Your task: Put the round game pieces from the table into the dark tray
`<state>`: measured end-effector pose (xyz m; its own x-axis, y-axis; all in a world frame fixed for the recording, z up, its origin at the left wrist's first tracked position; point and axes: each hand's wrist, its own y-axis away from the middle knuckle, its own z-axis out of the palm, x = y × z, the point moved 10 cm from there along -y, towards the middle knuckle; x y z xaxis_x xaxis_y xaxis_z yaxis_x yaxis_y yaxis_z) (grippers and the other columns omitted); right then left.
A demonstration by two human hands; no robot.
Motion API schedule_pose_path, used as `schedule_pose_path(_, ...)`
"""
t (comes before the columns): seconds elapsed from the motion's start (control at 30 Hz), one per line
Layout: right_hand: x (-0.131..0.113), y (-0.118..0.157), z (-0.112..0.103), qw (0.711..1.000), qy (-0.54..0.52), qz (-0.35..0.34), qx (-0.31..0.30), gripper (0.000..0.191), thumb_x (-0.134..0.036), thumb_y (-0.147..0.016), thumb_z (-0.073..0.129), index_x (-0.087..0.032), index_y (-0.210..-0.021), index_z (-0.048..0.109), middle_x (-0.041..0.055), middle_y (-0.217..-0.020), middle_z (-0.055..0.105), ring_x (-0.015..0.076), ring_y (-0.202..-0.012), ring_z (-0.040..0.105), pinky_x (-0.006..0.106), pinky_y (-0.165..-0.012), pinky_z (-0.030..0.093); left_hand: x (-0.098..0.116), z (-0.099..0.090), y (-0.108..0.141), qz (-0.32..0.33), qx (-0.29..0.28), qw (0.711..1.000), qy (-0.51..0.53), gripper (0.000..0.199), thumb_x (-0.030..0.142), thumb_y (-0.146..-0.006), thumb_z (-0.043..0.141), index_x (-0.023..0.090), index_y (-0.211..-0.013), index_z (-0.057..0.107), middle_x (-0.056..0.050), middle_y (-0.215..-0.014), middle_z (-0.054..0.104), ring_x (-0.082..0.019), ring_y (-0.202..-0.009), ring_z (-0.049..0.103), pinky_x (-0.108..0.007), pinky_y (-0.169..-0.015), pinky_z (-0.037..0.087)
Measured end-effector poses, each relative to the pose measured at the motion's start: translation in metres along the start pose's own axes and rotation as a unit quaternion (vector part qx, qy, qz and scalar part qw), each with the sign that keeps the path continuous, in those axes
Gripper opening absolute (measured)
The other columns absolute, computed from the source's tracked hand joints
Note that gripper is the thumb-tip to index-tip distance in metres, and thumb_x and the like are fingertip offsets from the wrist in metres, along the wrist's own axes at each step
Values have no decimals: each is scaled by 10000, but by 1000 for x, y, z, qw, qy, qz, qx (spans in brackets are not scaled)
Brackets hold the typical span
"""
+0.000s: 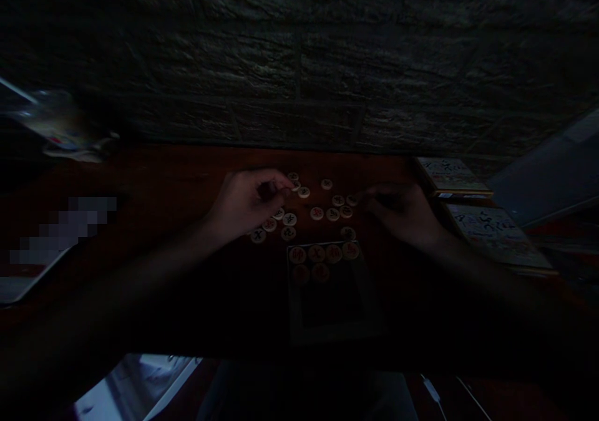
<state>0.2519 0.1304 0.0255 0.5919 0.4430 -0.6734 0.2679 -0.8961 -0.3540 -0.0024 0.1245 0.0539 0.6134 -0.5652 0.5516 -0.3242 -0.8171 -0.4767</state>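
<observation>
Several round pieces with red or black characters lie loose on the dark reddish table, among them a red-marked piece (317, 213) in the middle. My left hand (250, 201) has thumb and forefinger pinched on a round piece (296, 186) at the back of the group. At the right side of the group, my right hand (397, 212) has its fingertips at another round piece (352, 200); its fingers are dim and their grip is unclear. Nearer to me, an open box (300, 321) holds several pieces in two rows at its far end.
Two flat boxes, one farther back (453, 175) and one nearer (498, 234), lie on the right. A cup-like container (60, 121) stands at the left. A stone-like wall (299, 65) borders the table (163, 171) at the back.
</observation>
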Motion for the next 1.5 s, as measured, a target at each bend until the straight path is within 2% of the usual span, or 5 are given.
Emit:
schedule_pose_path(0.37, 5, 0, 4, 1000, -11, 4, -11, 202, -307, -935, 664, -235, -924, 852, 48, -976, 866, 260, -883, 823, 377, -804, 642, -7, -3, -2, -23, 24, 999, 29, 179, 300, -968, 698, 184, -1041, 814, -61, -1004, 853, -179, -864, 789, -256, -757, 591)
schedule_pose_path(0.87, -1, -3, 12, 1000, 13, -18, -19, 250, -364, -972, 658, -204, -924, 844, 60, -944, 860, 236, -809, 806, 335, -725, 599, 37, 43, 2, 113, -98, 988, -22, 274, 354, -996, 728, 159, -1170, 808, -120, -1164, 791, -257, -1109, 731, -411, -980, 567)
schedule_pose_path(1.17, -4, -4, 15, 999, -15, -16, -34, 220, -316, -962, 655, -213, -941, 849, 45, -960, 861, 223, -850, 810, 322, -768, 620, 36, 66, 2, 121, -175, 972, -97, 179, 336, -1014, 695, 219, -1088, 809, -80, -1179, 745, -282, -1171, 644, -486, -1065, 482)
schedule_pose_path(1.3, -3, -2, 13, 999, -7, -16, -32, 221, -339, -971, 664, -213, -955, 846, 49, -976, 860, 219, -866, 809, 321, -788, 615, 37, 52, -1, 117, -145, 979, -78, 147, 303, -1020, 669, 195, -1044, 764, -73, -1090, 774, -269, -1115, 666, -452, -1021, 498)
schedule_pose_path(1.5, 1, -2, 8, 999, -10, -8, -31, 234, -365, -965, 666, -221, -948, 849, 56, -976, 860, 257, -894, 817, 370, -823, 629, -6, -25, -15, -16, 61, 992, 109, 182, 327, -963, 737, 204, -1095, 763, -50, -1025, 805, -195, -935, 735, -306, -841, 575)
